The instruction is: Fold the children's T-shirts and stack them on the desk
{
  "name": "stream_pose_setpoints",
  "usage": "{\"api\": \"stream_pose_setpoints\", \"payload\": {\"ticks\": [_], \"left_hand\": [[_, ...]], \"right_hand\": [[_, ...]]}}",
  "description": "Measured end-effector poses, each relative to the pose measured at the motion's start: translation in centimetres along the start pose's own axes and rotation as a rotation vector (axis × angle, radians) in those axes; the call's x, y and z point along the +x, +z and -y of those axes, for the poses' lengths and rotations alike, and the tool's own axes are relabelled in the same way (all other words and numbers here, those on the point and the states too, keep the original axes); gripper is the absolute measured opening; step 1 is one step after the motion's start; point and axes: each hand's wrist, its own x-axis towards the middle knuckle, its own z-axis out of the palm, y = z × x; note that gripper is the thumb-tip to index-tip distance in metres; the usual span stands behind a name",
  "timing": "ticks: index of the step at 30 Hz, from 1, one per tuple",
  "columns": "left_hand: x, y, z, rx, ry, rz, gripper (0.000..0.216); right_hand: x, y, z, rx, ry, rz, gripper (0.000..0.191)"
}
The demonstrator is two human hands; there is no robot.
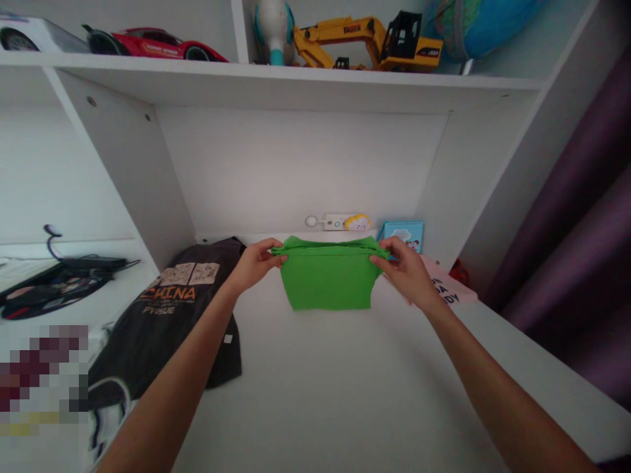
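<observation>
Forearms (170, 374) cut off; hands (257, 264) partly cover ends of green cloth (328, 281).

A white desk (315, 407) ran beneath a matching white shelf (305, 77), whose underside (296, 95) lay in grey shade. On the left, a divider (118, 131) dotted with small round fittings (91, 101) parted the middle bay from another with its own pale back wall (49, 164); a plain side panel (473, 157) stood on the right. Between them stretched a smooth white back panel (296, 157) — a power strip (338, 222) sat low against it. A short upright (240, 33) rose above the shelf. Beyond the desk's right edge hung a purple curtain (582, 243) in deep folds — nearly black in its hollows. The light was soft, rather dim.
</observation>
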Motion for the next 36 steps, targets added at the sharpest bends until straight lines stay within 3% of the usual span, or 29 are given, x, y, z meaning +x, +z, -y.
{"api": "stream_pose_setpoints", "payload": {"ticks": [3, 6, 8, 10, 12, 14, 17, 20, 22, 25, 29, 31, 34, 36], "left_hand": [[-1.4, 0.7, 0.4, -0.054, 0.057, 0.114, 0.021], [-3.5, 1.8, 4.1, 0.145, 0.029, 0.272, 0.013], [-4.8, 2.3, 6.4, 0.339, 0.026, 0.367, 0.019], [-6.0, 2.8, 6.9, 0.508, 0.018, 0.347, 0.027], [-7.2, 3.9, 5.2, 0.596, 0.024, 0.241, 0.031], [-8.7, 5.9, 2.1, 0.601, 0.091, 0.211, 0.032], [-11.0, 9.9, -2.2, 0.581, 0.236, 0.391, 0.047], [-11.8, 11.9, -2.9, 0.632, 0.278, 0.517, 0.038], [-11.2, 11.1, -1.4, 0.708, 0.246, 0.534, 0.03], [-8.9, 7.7, 2.2, 0.837, 0.113, 0.485, 0.048], [-5.7, 4.2, 6.0, 0.796, -0.134, 0.392, 0.054], [-4.4, 4.0, 7.1, 0.68, -0.288, 0.301, 0.042], [-3.0, 5.0, 8.1, 0.595, -0.451, 0.177, 0.03], [-2.3, 5.7, 8.6, 0.578, -0.493, 0.168, 0.022]], "right_hand": [[-4.5, -0.6, 3.0, -0.228, -0.216, 0.045, 0.008], [-10.2, 0.9, 4.2, -0.386, -0.353, 0.363, 0.016], [-12.6, 1.7, 4.1, -0.383, -0.351, 0.604, 0.017], [-13.1, 1.9, 3.3, -0.289, -0.283, 0.717, 0.014], [-11.7, 1.5, 1.5, -0.207, -0.205, 0.67, 0.015], [-9.4, 1.2, -1.2, -0.215, -0.16, 0.581, 0.022], [-6.9, 1.4, -5.4, -0.306, -0.109, 0.638, 0.028], [-6.7, 1.9, -7.0, -0.395, -0.059, 0.737, 0.031], [-7.7, 2.2, -5.9, -0.465, -0.042, 0.76, 0.031], [-9.5, 2.7, -2.1, -0.492, -0.02, 0.805, 0.032], [-8.9, 4.1, 1.0, -0.208, -0.045, 1.016, 0.029], [-6.6, 5.0, -0.1, -0.221, 0.072, 0.914, 0.025], [-2.4, 6.5, -4.0, -0.44, 0.358, 0.553, 0.028], [-0.6, 7.6, -6.7, -0.485, 0.477, 0.471, 0.032]]}}
